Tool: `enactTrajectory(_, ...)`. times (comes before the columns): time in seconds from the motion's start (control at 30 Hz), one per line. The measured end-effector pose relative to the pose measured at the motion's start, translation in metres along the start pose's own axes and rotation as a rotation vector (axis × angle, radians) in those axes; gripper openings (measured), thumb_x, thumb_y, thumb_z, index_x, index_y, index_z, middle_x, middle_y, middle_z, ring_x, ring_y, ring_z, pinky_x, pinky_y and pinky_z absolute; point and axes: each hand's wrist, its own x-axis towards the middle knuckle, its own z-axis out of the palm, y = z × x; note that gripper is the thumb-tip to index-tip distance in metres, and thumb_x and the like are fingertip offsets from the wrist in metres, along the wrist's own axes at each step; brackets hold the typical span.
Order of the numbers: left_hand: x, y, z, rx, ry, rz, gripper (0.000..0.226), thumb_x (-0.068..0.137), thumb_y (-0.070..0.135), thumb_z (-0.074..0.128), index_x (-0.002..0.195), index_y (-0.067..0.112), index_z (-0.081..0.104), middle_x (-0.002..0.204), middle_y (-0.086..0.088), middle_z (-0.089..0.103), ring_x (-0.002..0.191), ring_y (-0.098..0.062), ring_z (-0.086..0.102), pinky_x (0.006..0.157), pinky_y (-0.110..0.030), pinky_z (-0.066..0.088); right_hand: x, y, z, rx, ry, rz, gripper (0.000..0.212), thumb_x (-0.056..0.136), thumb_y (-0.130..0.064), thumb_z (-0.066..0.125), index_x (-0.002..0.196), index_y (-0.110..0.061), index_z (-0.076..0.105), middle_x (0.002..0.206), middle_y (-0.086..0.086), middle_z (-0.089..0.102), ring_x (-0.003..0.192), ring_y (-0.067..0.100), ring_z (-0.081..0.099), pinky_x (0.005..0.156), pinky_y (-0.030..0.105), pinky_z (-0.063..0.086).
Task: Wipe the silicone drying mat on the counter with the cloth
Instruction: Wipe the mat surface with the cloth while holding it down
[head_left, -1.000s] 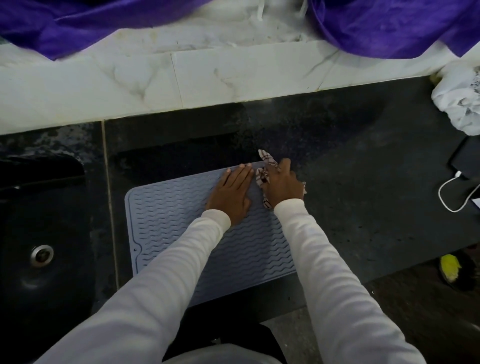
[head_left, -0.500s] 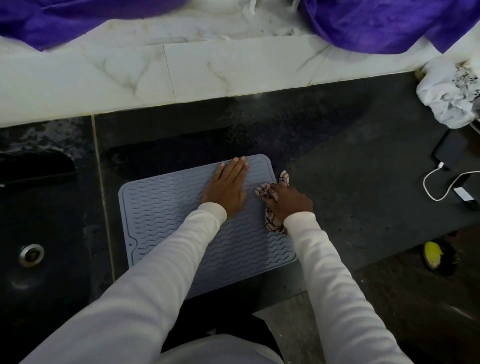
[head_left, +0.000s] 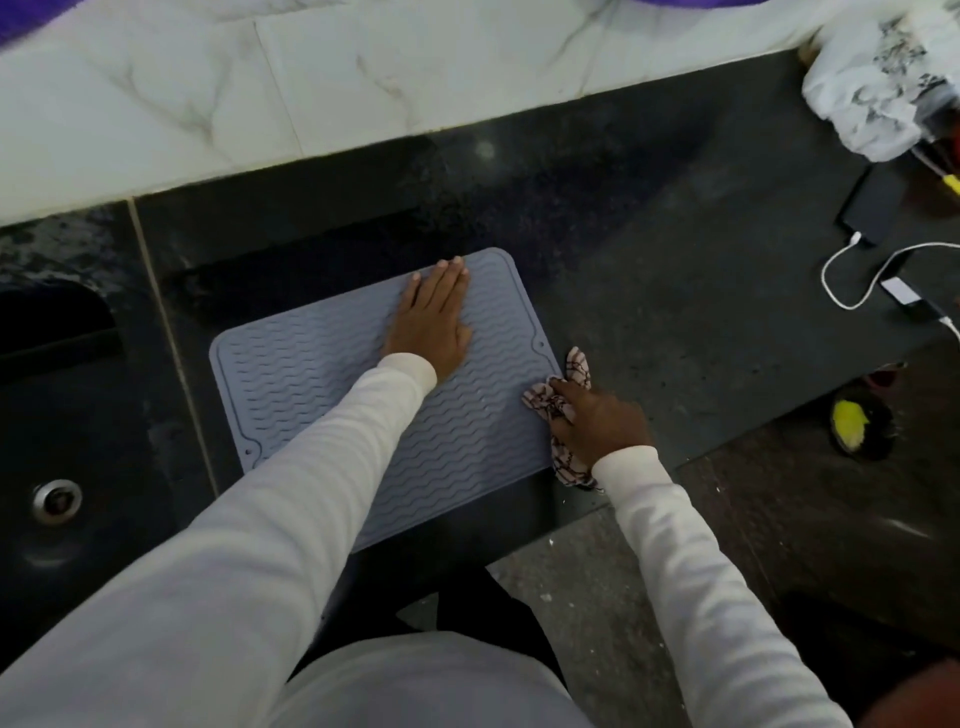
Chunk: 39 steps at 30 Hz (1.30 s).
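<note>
The silicone drying mat (head_left: 322, 384) lies flat on the dark counter (head_left: 675, 291) at centre frame, beside the sink (head_left: 57, 499) at lower left. The left hand (head_left: 431, 322) rests on it, palm down, fingers extended, grasping nothing, apparently pinning it. The right hand (head_left: 597, 421) is closed around a bunched checked cloth (head_left: 563, 410) at the mat's right edge, with the cloth partly over the counter. Assessment: wiping is under way at the right margin. No difference between cleaned and uncleaned areas can be made out. The left portion, and the area under the left palm, probably remain to be wiped.
</note>
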Motion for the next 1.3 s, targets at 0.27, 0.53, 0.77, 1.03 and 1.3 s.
enactTrajectory(0.27, 0.000, -0.001, 0.000, 0.006, -0.004, -0.004, 0.077, 0.085, 0.038, 0.015, 0.157, 0.012, 0.006, 0.165, -0.004, 0.003, 0.152, -0.021, 0.002, 0.123, -0.044, 0.003, -0.033, 0.011, 0.020, 0.083, -0.018, 0.054, 0.052, 0.090, -0.046, 0.050, 0.141, -0.040, 0.040, 0.125, 0.009, 0.062, 0.103, 0.033, 0.063, 0.085, 0.040, 0.050)
enactTrajectory(0.53, -0.001, -0.001, 0.001, -0.005, 0.018, -0.003, 0.075, 0.087, 0.037, 0.021, 0.157, 0.014, 0.007, 0.165, -0.003, 0.004, 0.152, -0.020, 0.002, 0.123, -0.044, 0.004, -0.020, -0.015, -0.028, 0.209, 0.134, -0.026, 0.036, 0.093, -0.050, 0.049, 0.124, -0.035, 0.057, 0.115, 0.010, 0.065, 0.097, 0.034, 0.065, 0.079, 0.036, 0.048)
enactTrajectory(0.77, 0.002, 0.001, 0.000, -0.002, 0.028, 0.001, 0.065, 0.098, 0.042, 0.018, 0.156, 0.014, 0.013, 0.165, -0.004, 0.008, 0.152, -0.020, 0.005, 0.123, -0.043, 0.004, 0.111, -0.098, -0.061, 0.228, 0.194, -0.066, 0.048, 0.097, -0.044, 0.044, 0.143, -0.032, 0.038, 0.129, 0.014, 0.053, 0.104, 0.040, 0.059, 0.083, 0.045, 0.047)
enactTrajectory(1.03, -0.001, 0.000, 0.001, -0.004, 0.026, -0.008, 0.078, 0.085, 0.041, 0.018, 0.157, 0.013, 0.009, 0.165, -0.004, 0.006, 0.152, -0.020, 0.005, 0.123, -0.044, 0.006, 0.079, -0.068, -0.055, 0.129, 0.095, -0.071, 0.050, 0.092, -0.036, 0.054, 0.140, -0.031, 0.042, 0.130, 0.018, 0.056, 0.107, 0.040, 0.059, 0.086, 0.045, 0.047)
enactTrajectory(1.3, -0.001, 0.001, -0.001, -0.007, 0.013, -0.024, 0.075, 0.088, 0.036, 0.026, 0.157, 0.014, 0.006, 0.165, -0.002, 0.003, 0.152, -0.020, 0.003, 0.123, -0.044, 0.006, 0.011, -0.015, -0.011, 0.208, 0.007, 0.017, 0.049, 0.094, -0.041, 0.049, 0.142, -0.041, 0.040, 0.125, 0.014, 0.062, 0.108, 0.039, 0.060, 0.091, 0.043, 0.047)
